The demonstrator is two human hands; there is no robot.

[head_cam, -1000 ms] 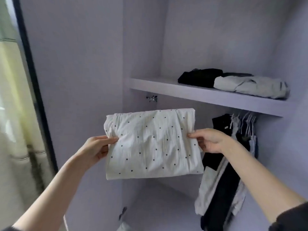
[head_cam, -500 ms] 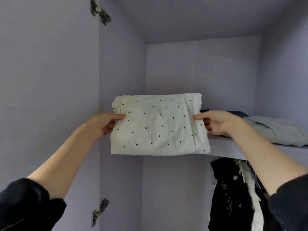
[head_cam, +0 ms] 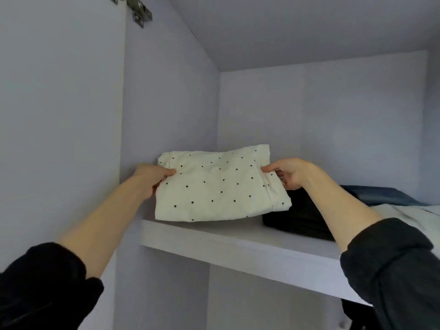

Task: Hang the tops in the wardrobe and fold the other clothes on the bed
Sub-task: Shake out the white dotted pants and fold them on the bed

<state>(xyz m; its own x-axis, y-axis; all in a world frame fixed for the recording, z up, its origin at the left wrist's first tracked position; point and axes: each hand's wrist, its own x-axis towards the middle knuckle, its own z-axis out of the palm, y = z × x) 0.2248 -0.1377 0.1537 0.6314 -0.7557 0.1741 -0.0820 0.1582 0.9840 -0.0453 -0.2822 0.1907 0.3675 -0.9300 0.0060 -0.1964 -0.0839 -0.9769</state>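
— Left hand (head_cam: 152, 176) and right hand (head_cam: 289, 172)?
— Both pinched on the folded dotted garment (head_cam: 219, 186), thumbs on top, one at each short side (fingers underneath mostly hidden).
— And the garment, relative to the shelf (head_cam: 238, 246)?
— Held tilted at the shelf's left end, near edge low over the board; touching or just above, impossible to tell.
— Further along the shelf?
— Folded black clothes (head_cam: 300, 217) just right of the garment, blue denim (head_cam: 381, 196) and a pale piece (head_cam: 414, 217) beyond.
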